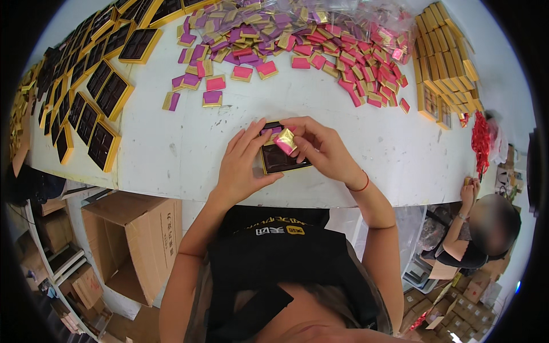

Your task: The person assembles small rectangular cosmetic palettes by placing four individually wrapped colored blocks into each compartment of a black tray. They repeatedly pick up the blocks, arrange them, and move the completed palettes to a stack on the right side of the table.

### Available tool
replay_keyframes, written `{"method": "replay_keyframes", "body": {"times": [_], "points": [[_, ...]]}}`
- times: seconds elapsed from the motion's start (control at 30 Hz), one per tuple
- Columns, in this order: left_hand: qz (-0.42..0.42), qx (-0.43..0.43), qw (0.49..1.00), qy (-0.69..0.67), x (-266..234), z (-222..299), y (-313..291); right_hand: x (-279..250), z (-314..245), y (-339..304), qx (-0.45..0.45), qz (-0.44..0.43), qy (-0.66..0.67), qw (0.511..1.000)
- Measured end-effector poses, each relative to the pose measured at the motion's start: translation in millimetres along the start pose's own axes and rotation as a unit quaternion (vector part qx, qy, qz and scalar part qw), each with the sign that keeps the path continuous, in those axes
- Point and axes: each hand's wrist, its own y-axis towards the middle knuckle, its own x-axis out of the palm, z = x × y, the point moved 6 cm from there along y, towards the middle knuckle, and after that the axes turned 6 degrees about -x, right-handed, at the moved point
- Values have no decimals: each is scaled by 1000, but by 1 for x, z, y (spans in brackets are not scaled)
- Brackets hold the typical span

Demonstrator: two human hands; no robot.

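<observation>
Close in front of me on the white table lies a small dark compartment tray in a gold-edged box [279, 163]. My left hand [243, 166] grips its left side, thumb along the near edge and fingers over the upper compartments. Purple-and-gold wrapped pieces show in the far part under my fingertips. Between the thumb and fingers of my right hand [321, 150] is a small foil-wrapped piece [285, 141], gold and pink, tilted above the tray. The near compartments look dark and hold nothing. My right hand partly hides the tray's right side.
A heap of purple and pink wrapped pieces [354, 63] spreads across the far table, partly under clear plastic. Dark-trayed gold boxes [104, 146] stand at left, stacked gold boxes [443, 57] and red ribbon [481, 143] at right. A cardboard carton [154, 246] stands below; another person [457, 243] sits at right.
</observation>
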Motion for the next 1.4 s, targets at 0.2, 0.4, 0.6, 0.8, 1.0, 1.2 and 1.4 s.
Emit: {"method": "replay_keyframes", "body": {"times": [0.2,0.4,0.6,0.8,1.0,1.2,1.4], "points": [[-4,-3,1000,6,-2,2,2,16,-5,-4,-2,23,14,1000],[3,-4,1000,-9,-1,2,2,17,33,-15,-41,124,36,991],[7,1,1000,-16,-2,2,1,27,-5,-20,-116,148,-83,979],[21,9,1000,-6,0,3,2,31,-7,-25,-193,112,-355,908],[13,4,1000,-5,-2,3,2,25,-3,-24,-228,48,-396,888],[12,3,1000,-4,0,3,1,40,-27,-29,-254,-61,-513,818],[26,17,999,3,1,2,-2,32,-37,-12,-288,-121,-461,830]]}}
